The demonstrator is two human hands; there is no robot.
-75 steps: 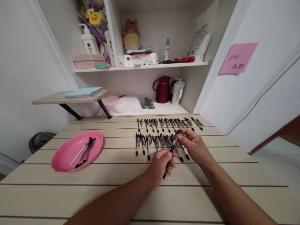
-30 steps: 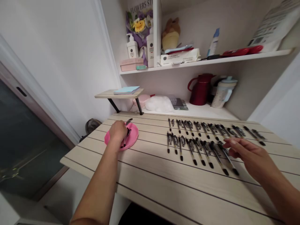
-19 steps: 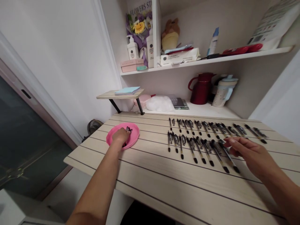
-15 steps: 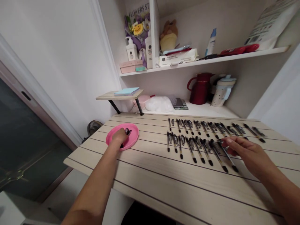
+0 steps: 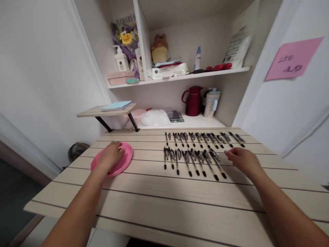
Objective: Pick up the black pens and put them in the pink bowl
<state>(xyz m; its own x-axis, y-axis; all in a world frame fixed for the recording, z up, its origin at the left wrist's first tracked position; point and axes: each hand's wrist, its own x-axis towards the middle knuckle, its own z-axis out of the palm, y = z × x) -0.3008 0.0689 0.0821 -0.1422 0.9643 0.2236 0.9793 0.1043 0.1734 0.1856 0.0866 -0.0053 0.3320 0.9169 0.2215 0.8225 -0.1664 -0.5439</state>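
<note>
We keep the left hand (image 5: pixel 111 156) over the pink plate (image 5: pixel 128 153), on the left side of the table (image 5: pixel 159 209). Its fingers are curled downward; the back of the hand hides the fingertips, so we cannot tell whether they are clamped on anything.

We hold the right hand (image 5: pixel 244 160) just beyond the right end of the front row of pens (image 5: pixel 194 162). Its thumb and index tips are close together; we cannot tell whether they meet.

We see the pens in two rows, right of the plate and well apart from it. The front row lies nearer to us; the back row (image 5: pixel 205 140) runs behind it. Shorter clear-and-black parts (image 5: pixel 179 154) lie among the pens. Behind both rows, we see a red jug (image 5: pixel 193 101) beside a pale cup (image 5: pixel 210 104).
</note>
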